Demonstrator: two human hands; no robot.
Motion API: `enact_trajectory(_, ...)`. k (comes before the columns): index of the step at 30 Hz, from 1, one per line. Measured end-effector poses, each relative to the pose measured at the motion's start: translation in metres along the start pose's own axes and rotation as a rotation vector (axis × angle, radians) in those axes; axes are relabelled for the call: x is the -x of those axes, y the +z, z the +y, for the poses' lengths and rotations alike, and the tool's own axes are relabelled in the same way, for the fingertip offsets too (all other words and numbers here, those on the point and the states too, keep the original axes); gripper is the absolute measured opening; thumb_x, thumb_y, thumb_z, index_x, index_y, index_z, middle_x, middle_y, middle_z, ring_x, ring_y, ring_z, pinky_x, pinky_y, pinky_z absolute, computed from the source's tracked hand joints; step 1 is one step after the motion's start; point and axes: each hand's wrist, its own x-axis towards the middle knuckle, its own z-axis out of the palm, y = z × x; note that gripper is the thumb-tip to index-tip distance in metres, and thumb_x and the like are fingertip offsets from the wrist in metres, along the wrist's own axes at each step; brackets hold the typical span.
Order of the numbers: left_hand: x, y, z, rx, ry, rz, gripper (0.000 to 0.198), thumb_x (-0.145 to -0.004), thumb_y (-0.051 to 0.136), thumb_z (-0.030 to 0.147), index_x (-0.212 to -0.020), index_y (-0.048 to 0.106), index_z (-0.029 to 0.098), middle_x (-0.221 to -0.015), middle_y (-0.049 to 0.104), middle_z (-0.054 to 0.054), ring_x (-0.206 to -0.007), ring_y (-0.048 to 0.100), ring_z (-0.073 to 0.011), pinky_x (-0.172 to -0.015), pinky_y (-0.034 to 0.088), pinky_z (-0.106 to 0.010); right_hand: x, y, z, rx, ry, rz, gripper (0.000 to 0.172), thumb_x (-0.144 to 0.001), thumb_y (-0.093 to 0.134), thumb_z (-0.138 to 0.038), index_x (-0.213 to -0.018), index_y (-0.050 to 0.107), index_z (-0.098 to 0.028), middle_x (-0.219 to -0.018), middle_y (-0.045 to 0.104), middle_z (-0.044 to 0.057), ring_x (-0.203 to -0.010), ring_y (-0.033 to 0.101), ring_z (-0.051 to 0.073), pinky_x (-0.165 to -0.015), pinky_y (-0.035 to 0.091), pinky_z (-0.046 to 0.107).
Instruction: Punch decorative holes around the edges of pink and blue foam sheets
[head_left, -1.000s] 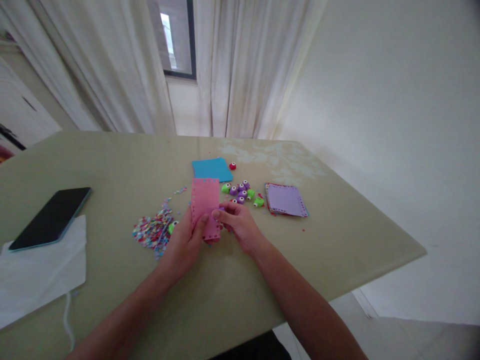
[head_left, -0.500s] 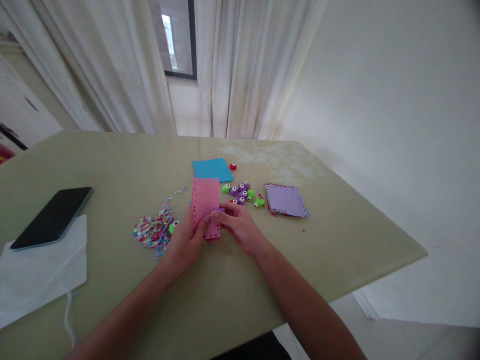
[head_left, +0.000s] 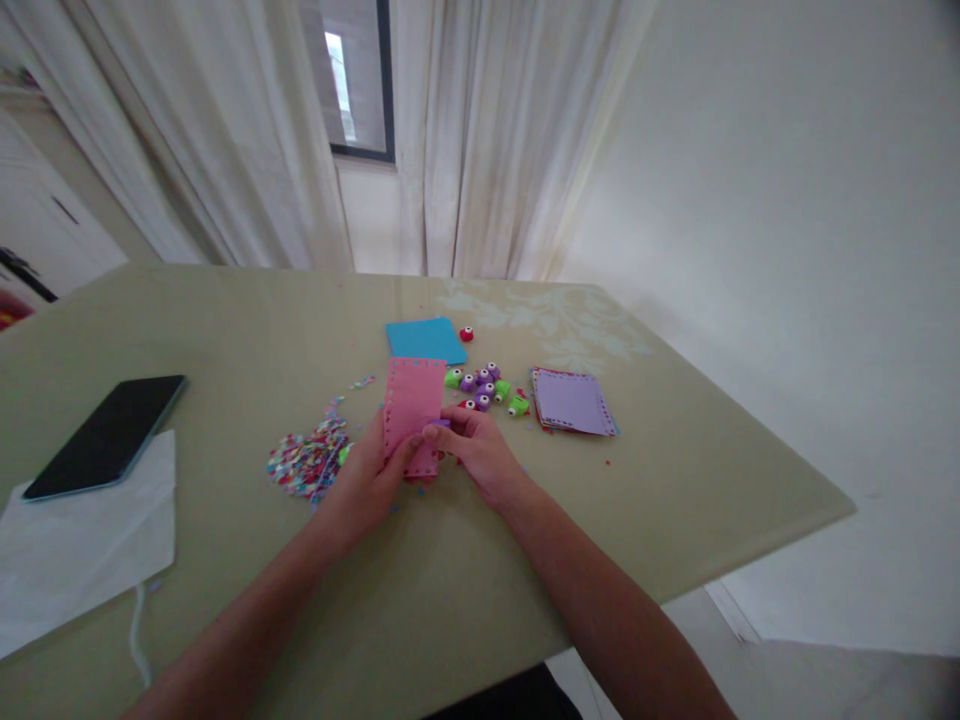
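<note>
Upright above the table, a pink sheet of paper (head_left: 415, 395) shows a row of small punched shapes along its left, top and bottom edges. Its lower left is pinched by my left hand (head_left: 373, 475), the thumb lying across the front. At the paper's right edge, my right hand (head_left: 480, 450) is closed around a small purple craft punch (head_left: 442, 423), mostly hidden by the fingers. Beyond that hand, several small green, purple and red craft punches (head_left: 486, 388) with eye-like tops lie grouped. A heap of colourful paper confetti (head_left: 304, 460) spreads left of my left hand, partly covering nothing legible.
Blue paper (head_left: 424, 340) lies behind the pink sheet, a red punch (head_left: 466, 334) beside it. A stack of edge-punched papers (head_left: 574, 403), lilac on top, sits right. On the left, a phone (head_left: 105, 435) rests partly on white paper (head_left: 97, 550), near a white cable (head_left: 137, 640).
The pink paper has turned slightly, its top leaning further right, and its right edge has shifted against the purple punch. Both hands keep nearly the same place and hold.
</note>
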Motion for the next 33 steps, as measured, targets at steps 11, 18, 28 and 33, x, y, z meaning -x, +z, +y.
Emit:
enact_trajectory(11, 0.007, -0.005, 0.023, 0.162, -0.134, -0.011, 0.053, -0.09, 0.074, 0.065, -0.115, 0.078, 0.017, -0.107, 0.084, -0.01, -0.095, 0.078, -0.0308, -0.081, 0.063, -0.04, 0.0, 0.008, 0.004, 0.047, -0.065, 0.062, 0.037, -0.069, 0.095, -0.046, -0.094, 0.082, -0.022, -0.085, 0.078, 0.002, -0.075, 0.066, 0.017, -0.074, 0.054, 0.031)
enact_trajectory(18, 0.007, 0.0, 0.033, 0.244, -0.213, 0.014, 0.044, -0.081, 0.087, 0.052, -0.107, 0.084, 0.017, -0.106, 0.086, -0.011, -0.098, 0.08, -0.0341, -0.087, 0.066, -0.046, 0.006, 0.013, 0.001, 0.134, -0.077, 0.037, 0.034, -0.066, 0.093, -0.047, -0.089, 0.081, -0.024, -0.079, 0.08, 0.003, -0.075, 0.07, 0.023, -0.072, 0.056, 0.035)
enact_trajectory(28, 0.009, 0.0, 0.03, 0.374, -0.291, 0.02, 0.043, -0.074, 0.093, 0.051, -0.095, 0.083, 0.016, -0.091, 0.084, -0.01, -0.084, 0.079, -0.0302, -0.078, 0.065, -0.041, 0.008, 0.015, 0.004, 0.11, -0.103, 0.062, 0.044, -0.066, 0.094, -0.055, -0.092, 0.08, -0.023, -0.082, 0.081, 0.006, -0.079, 0.075, 0.026, -0.08, 0.06, 0.04)
enact_trajectory(33, 0.007, -0.003, 0.035, 0.392, -0.313, 0.007, 0.056, -0.069, 0.096, 0.058, -0.102, 0.083, 0.016, -0.097, 0.085, -0.011, -0.089, 0.079, -0.0311, -0.08, 0.065, -0.04, 0.007, 0.02, -0.002, 0.07, -0.08, 0.062, 0.046, -0.065, 0.096, -0.055, -0.093, 0.078, -0.023, -0.086, 0.08, 0.005, -0.079, 0.073, 0.024, -0.076, 0.06, 0.037)
